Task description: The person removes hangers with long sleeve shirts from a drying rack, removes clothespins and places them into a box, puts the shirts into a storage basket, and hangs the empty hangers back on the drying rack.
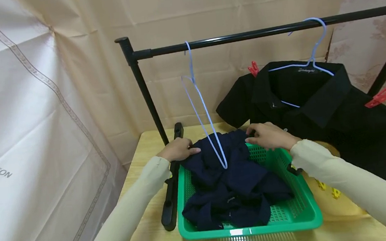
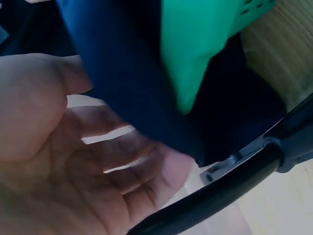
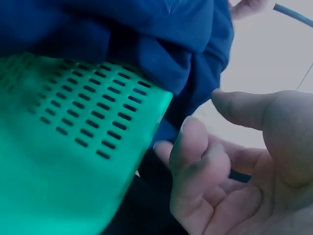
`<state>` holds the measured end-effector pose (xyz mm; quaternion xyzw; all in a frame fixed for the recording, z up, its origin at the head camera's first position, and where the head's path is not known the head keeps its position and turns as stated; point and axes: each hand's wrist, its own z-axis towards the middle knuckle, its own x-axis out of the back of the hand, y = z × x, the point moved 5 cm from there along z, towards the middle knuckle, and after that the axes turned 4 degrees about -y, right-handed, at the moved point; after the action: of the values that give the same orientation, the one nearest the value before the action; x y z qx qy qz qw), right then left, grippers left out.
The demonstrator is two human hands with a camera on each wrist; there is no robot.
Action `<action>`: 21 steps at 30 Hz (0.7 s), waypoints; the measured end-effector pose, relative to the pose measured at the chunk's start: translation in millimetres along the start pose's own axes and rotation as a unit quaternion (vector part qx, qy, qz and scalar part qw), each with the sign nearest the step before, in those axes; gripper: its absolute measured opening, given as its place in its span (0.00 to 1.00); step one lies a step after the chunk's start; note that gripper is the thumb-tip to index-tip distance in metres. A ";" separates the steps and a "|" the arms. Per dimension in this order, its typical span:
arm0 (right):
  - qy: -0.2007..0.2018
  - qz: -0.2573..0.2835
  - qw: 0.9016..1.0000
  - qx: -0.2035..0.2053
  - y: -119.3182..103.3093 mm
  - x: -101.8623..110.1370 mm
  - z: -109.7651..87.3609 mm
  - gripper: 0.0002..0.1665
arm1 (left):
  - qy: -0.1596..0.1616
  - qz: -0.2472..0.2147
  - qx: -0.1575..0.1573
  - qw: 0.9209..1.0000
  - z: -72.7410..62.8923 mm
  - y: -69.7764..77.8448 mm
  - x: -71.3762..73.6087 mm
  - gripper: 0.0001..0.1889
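Observation:
A navy shirt (image 1: pixel 241 178) lies crumpled in a green basket (image 1: pixel 313 223), its collar and label near the front and its far end draped over the back rim. My left hand (image 1: pixel 177 149) grips the far left edge of the cloth between thumb and fingers; in the left wrist view the fabric covers part of the fingers. At the far right edge my right hand (image 1: pixel 268 135) has loosely bent fingers beside the shirt, the thumb tip touching the cloth in the right wrist view. A bare light-blue hanger (image 1: pixel 205 107) hangs in front of the shirt.
A black rack rail (image 1: pixel 233 37) spans the back. From it hangs a black shirt (image 1: pixel 324 122) on a light-blue hanger, with red clips (image 1: pixel 381 96) at its shoulders. The rack's foot (image 1: pixel 169 213) lies left of the basket. Yellow clips (image 1: pixel 335 193) sit in a yellowish container on the right.

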<state>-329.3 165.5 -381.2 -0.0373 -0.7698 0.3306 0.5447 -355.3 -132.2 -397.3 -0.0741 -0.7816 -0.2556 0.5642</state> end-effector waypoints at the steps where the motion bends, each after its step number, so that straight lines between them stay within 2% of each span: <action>1: -0.003 0.006 1.000 -0.011 1.1 -1.0 6.2 0.29 | -0.018 0.003 0.003 1.000 2.8 -0.3 -1.9 0.25; 3: -0.012 0.016 0.999 -0.027 2.6 -3.7 17.6 0.35 | -0.033 -0.009 0.004 0.999 6.5 0.3 -3.3 0.24; 5: -0.024 0.027 0.999 -0.035 2.4 -7.4 27.0 0.40 | -0.031 -0.029 -0.006 0.999 9.5 0.9 -3.2 0.19; 7: -0.031 0.023 0.999 -0.022 -0.4 -10.7 34.3 0.41 | -0.019 -0.049 -0.021 0.998 11.5 1.1 -2.5 0.15; 9: -0.025 0.016 1.000 0.002 -4.1 -13.7 41.0 0.37 | 0.000 -0.058 -0.040 0.998 13.0 2.3 -1.3 0.15; 12: 0.004 -0.011 0.998 0.053 -9.5 -16.5 47.5 0.17 | 0.043 -0.041 -0.065 0.996 15.5 4.4 -1.2 0.17; 14: 0.034 -0.022 0.997 0.072 -12.2 -15.8 50.5 0.06 | 0.077 -0.025 -0.073 0.994 16.9 5.5 0.4 0.15; 18: 0.100 -0.017 0.992 0.071 -19.0 -4.8 47.2 0.09 | 0.150 -0.042 -0.084 0.984 15.3 9.0 10.5 0.15; 21: 0.147 0.010 0.987 0.067 -24.2 9.3 35.8 0.06 | 0.203 -0.074 -0.102 0.971 6.9 15.2 26.0 0.14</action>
<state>-356.7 133.7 -367.1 -0.0572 -0.6574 0.3778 0.6495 -364.1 -120.3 -370.2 -0.0192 -0.6238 -0.3847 0.6801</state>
